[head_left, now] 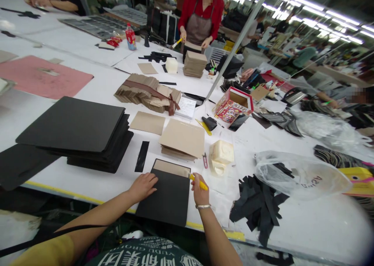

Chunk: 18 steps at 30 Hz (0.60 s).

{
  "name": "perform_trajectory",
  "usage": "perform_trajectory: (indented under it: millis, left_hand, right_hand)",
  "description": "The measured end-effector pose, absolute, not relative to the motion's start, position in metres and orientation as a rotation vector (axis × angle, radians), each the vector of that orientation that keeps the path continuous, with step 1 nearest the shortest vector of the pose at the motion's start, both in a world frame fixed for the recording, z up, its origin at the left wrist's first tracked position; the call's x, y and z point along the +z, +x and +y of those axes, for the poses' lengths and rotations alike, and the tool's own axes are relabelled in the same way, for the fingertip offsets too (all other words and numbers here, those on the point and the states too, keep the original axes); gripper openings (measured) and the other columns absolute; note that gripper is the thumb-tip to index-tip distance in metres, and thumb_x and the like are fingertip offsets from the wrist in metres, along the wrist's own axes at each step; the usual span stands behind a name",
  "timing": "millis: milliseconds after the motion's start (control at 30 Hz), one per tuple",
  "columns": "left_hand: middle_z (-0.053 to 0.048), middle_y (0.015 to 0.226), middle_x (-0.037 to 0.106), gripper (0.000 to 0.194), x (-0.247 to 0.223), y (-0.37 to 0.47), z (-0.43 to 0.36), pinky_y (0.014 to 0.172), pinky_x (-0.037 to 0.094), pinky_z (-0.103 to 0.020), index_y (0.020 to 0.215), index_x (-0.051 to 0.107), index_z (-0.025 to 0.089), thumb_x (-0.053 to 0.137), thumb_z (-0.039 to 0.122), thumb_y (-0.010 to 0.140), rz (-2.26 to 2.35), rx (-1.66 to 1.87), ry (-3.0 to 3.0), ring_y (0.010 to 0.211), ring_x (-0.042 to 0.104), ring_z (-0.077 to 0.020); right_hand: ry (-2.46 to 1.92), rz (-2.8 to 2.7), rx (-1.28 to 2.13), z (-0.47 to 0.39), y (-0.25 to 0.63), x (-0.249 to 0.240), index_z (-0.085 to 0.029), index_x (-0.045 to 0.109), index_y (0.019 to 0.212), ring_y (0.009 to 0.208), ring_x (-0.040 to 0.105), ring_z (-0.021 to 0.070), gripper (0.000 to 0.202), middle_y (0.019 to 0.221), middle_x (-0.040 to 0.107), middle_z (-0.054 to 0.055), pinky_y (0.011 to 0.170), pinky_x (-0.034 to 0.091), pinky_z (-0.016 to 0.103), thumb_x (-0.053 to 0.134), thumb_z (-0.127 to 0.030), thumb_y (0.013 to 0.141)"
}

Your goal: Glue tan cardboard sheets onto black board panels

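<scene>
In the head view, a black sheet (166, 195) lies in front of me, reaching past the table's front edge. Along its far end runs a strip of tan board (169, 167). My left hand (143, 186) rests flat on the sheet's left side, fingers stretched out. My right hand (201, 190), with a bracelet at the wrist, grips a yellow-handled paintbrush (199, 181). Its bristles are at the right end of the tan strip. Beyond the sheet sits a stack of tan boards (182, 139). A narrow black strip (142, 156) lies to the left, and a cream plastic container (222, 156) stands to the right.
A tall stack of black sheets (73, 123) fills the left side. At right are a pile of black strips (263, 207) and a clear plastic bag (300, 176). Farther back stand a red patterned box (233, 106) and a metal pole (236, 43). A co-worker (200, 16) works across the table.
</scene>
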<state>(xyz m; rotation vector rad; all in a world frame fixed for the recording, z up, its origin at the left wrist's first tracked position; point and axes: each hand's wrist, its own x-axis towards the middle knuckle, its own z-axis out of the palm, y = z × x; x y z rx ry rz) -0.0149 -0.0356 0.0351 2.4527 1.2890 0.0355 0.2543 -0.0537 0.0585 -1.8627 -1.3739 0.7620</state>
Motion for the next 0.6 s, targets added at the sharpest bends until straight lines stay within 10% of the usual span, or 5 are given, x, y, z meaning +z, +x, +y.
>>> perform_trajectory:
  millis: [167, 600]
  left_hand:
    - [-0.013, 0.122, 0.047, 0.052, 0.023, 0.007, -0.028, 0.086, 0.037, -0.042, 0.117, 0.048, 0.021, 0.062, 0.037, 0.07, 1.062, -0.07, 2.593, 0.108, 0.043, -0.0291]
    - [-0.011, 0.125, 0.047, 0.055, 0.02, 0.007, -0.029, 0.089, 0.037, -0.041, 0.119, 0.048, 0.021, 0.065, 0.034, 0.068, 1.065, -0.114, 2.558, 0.111, 0.041, -0.0294]
  right_hand:
    - [-1.752, -1.153, 1.219, 0.008, 0.185, 0.05, -0.018, 0.058, 0.084, 0.044, 0.055, 0.0107, 0.029, 0.06, 0.059, -0.002, 0.044, 0.045, 0.021, 0.05, -0.044, 0.075]
    - [-1.995, -1.409, 0.941, 0.015, 0.206, 0.025, -0.021, 0.062, 0.076, 0.043, 0.053, 0.0105, 0.021, 0.042, 0.051, -0.006, 0.046, 0.039, 0.017, 0.05, -0.038, 0.075]
